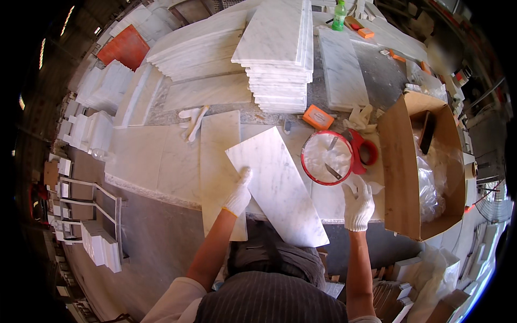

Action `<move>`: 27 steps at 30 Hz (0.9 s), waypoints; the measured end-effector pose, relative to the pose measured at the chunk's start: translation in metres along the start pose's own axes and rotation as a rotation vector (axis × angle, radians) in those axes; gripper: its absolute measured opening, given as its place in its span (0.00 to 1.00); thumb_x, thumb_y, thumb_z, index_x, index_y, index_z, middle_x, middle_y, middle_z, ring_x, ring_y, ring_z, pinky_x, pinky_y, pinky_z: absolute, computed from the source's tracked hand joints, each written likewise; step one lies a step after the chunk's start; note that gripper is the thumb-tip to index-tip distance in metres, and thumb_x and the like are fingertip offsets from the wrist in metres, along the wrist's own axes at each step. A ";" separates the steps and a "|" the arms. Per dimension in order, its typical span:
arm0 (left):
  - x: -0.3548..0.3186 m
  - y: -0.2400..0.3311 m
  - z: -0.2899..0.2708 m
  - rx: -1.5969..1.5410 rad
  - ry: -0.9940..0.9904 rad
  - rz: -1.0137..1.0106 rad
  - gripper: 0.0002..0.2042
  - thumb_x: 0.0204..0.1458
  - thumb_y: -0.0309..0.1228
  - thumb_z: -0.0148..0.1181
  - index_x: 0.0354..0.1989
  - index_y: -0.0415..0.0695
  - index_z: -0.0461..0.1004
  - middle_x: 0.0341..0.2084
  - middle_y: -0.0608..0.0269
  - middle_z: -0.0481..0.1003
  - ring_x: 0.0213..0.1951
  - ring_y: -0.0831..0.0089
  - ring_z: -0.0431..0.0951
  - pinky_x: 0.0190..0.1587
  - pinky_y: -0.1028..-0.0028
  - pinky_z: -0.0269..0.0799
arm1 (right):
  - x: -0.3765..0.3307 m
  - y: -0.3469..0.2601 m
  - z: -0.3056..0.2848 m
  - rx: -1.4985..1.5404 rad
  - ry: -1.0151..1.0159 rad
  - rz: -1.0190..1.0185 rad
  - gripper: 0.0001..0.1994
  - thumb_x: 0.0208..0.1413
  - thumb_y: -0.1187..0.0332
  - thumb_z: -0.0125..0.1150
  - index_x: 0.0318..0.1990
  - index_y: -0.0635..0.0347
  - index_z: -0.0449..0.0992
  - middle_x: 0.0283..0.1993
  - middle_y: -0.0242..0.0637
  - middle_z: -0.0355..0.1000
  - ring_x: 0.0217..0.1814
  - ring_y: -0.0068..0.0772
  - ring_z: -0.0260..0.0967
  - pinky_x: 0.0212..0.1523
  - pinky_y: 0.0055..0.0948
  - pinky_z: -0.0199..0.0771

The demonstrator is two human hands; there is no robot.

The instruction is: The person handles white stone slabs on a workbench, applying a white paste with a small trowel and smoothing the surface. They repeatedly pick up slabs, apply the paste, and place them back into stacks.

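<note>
A long white marble tile (277, 185) lies tilted across the front edge of the stone worktop (161, 161). My left hand (238, 194), in a white glove, grips the tile's left edge. My right hand (358, 203), also gloved, hovers with fingers apart just right of the tile and below a red bucket (309, 172) of white paste. A metal putty knife (333, 171) rests in the paste. Another long marble tile (218, 167) lies flat under and to the left of the held one.
A tall stack of marble tiles (280, 59) stands at the back, beside a single slab (342, 67). An open cardboard box (401, 167) with plastic wrap sits at the right. An orange sponge block (318, 117), a green bottle (339, 15) and floor tile stacks (99, 245) surround the worktop.
</note>
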State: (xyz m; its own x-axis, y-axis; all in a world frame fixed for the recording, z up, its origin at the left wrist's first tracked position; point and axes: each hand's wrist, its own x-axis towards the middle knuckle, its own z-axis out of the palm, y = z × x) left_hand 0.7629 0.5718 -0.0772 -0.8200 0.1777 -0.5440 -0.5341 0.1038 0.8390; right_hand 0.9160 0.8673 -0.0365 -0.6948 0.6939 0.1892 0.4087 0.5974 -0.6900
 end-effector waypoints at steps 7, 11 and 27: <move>-0.002 0.005 0.009 -0.020 0.071 -0.016 0.30 0.61 0.54 0.51 0.56 0.36 0.70 0.46 0.64 0.75 0.46 0.76 0.73 0.51 0.75 0.70 | -0.039 0.072 -0.012 0.117 0.266 0.319 0.27 0.46 0.71 0.71 0.56 0.58 0.71 0.54 0.43 0.71 0.51 0.42 0.71 0.48 0.36 0.74; 0.012 -0.007 0.001 -0.122 0.028 0.026 0.30 0.61 0.53 0.52 0.58 0.36 0.68 0.50 0.63 0.73 0.50 0.76 0.72 0.54 0.75 0.68 | -0.021 0.101 0.006 0.122 0.268 0.238 0.30 0.53 0.64 0.67 0.62 0.61 0.66 0.60 0.48 0.67 0.62 0.44 0.66 0.60 0.38 0.68; -0.006 0.016 0.003 0.046 0.092 0.037 0.36 0.56 0.55 0.57 0.61 0.34 0.66 0.57 0.58 0.69 0.58 0.73 0.67 0.60 0.74 0.61 | 0.002 0.098 -0.008 0.320 0.222 0.220 0.18 0.57 0.63 0.63 0.49 0.65 0.71 0.43 0.37 0.72 0.48 0.30 0.68 0.49 0.34 0.71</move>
State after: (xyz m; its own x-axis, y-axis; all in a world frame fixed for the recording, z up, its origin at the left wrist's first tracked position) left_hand 0.7597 0.5754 -0.0602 -0.8557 0.0916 -0.5093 -0.4947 0.1439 0.8570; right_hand 0.9595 0.9303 -0.0979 -0.4533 0.8810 0.1352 0.3043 0.2955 -0.9056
